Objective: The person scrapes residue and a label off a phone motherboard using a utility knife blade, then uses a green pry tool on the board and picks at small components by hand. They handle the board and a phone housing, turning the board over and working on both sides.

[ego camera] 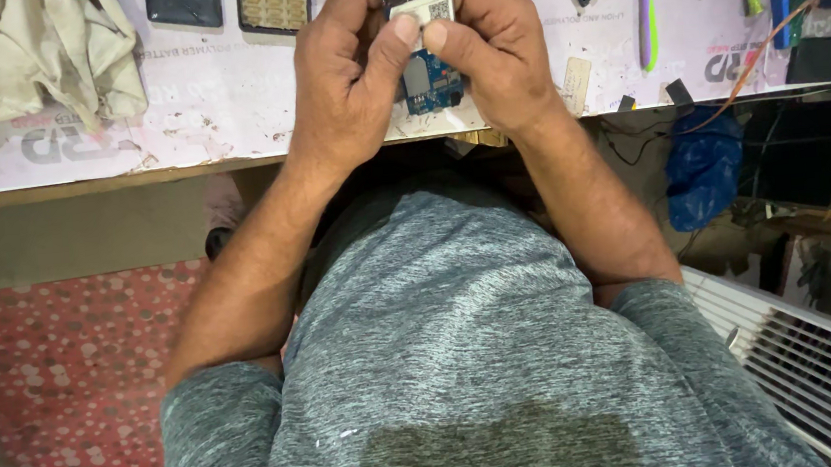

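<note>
With my left hand [349, 76] and right hand [490, 55] pinching the small phone board [430, 79] between thumbs, I judge hard pressure could crack it.

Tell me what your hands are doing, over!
Left hand and right hand both grip the blue circuit board, thumbs pressing its white label. Board held just above the white worktop. Nothing in the way.
</note>
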Motion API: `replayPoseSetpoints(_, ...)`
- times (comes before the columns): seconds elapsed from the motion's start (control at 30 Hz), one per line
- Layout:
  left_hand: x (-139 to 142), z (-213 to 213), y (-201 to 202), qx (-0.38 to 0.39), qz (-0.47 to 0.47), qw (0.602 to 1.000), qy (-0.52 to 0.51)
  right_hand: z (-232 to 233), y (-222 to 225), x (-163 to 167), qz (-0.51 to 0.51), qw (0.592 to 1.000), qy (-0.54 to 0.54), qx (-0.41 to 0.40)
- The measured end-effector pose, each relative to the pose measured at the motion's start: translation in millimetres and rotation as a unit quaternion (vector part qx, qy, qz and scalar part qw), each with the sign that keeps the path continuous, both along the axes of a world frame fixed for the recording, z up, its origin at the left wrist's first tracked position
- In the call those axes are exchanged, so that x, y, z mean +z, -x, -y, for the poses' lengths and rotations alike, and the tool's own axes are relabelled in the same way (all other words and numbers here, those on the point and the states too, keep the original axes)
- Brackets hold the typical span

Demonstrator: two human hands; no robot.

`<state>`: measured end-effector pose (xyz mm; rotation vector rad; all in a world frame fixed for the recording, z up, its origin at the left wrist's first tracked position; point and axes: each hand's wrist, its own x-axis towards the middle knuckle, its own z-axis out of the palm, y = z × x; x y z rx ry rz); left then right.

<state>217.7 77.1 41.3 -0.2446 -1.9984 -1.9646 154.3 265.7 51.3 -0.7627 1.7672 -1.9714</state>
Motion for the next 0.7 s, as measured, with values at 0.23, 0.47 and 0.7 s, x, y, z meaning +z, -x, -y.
replayPoseSetpoints(0.23, 4.7, -1.3, 0.6, -0.051, 0.010, 0.999, 0.015, 1.2, -3.1, -0.9, 0.022, 0.998, 0.040, -0.051)
replayPoseSetpoints(0.47, 1.2, -2.3, -0.4, -0.021, -0.005, 1.000, -0.004, 0.6, -0.2, 2.8, 0.025, 0.998, 0.059, 0.008)
replayPoseSetpoints(0.7, 3.6, -0.9, -0.4, -0.023, 0.019, 0.999, 0.033, -0.7, 2.2, -0.4, 0.041, 0.997, 0.065, 0.006)
